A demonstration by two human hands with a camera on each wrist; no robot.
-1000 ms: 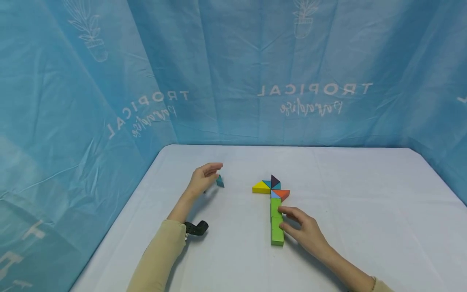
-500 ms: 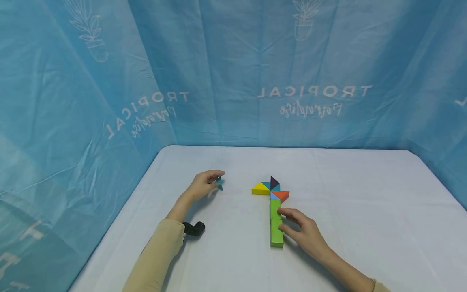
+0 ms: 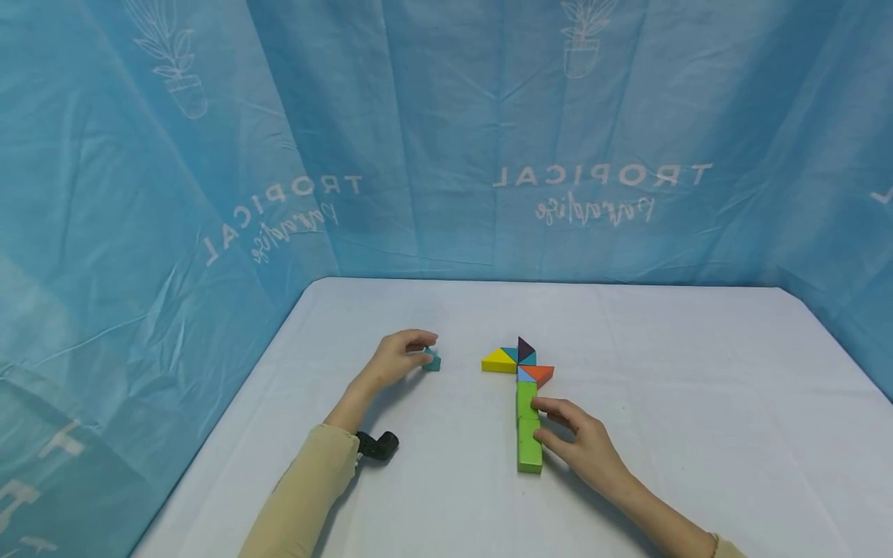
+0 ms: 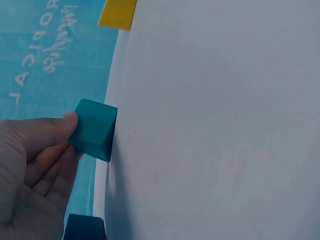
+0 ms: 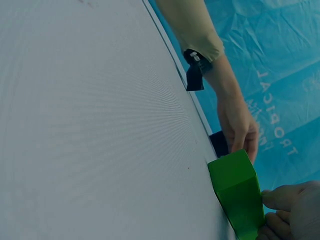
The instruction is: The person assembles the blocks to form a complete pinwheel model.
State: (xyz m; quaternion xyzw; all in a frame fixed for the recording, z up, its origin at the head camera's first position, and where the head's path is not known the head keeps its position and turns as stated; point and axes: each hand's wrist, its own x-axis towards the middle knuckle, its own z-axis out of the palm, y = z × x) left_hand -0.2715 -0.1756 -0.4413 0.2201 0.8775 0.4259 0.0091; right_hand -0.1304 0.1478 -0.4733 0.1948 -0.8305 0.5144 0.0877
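Note:
A small teal block (image 3: 433,363) is pinched between the thumb and fingers of my left hand (image 3: 401,358), left of the block figure. In the left wrist view the teal block (image 4: 92,131) shows a smooth slanted face, close over the white table. My right hand (image 3: 582,442) lies beside two green blocks (image 3: 529,446), set end to end, its thumb and fingertips against their right side. Above them sit a light blue piece (image 3: 526,374) and an orange triangle (image 3: 539,373). Further up are a yellow triangle (image 3: 498,360), a dark purple triangle (image 3: 525,349) and teal pieces (image 3: 529,359).
Another dark teal block (image 4: 85,227) stands near the left hand, at the bottom of the left wrist view. A black strap mount (image 3: 378,446) juts from the left wrist. Blue printed cloth (image 3: 446,139) hangs behind the white table (image 3: 698,372).
My left hand has closed its fingers on the teal block and brought it slightly right and nearer. The right hand stays by the green blocks.

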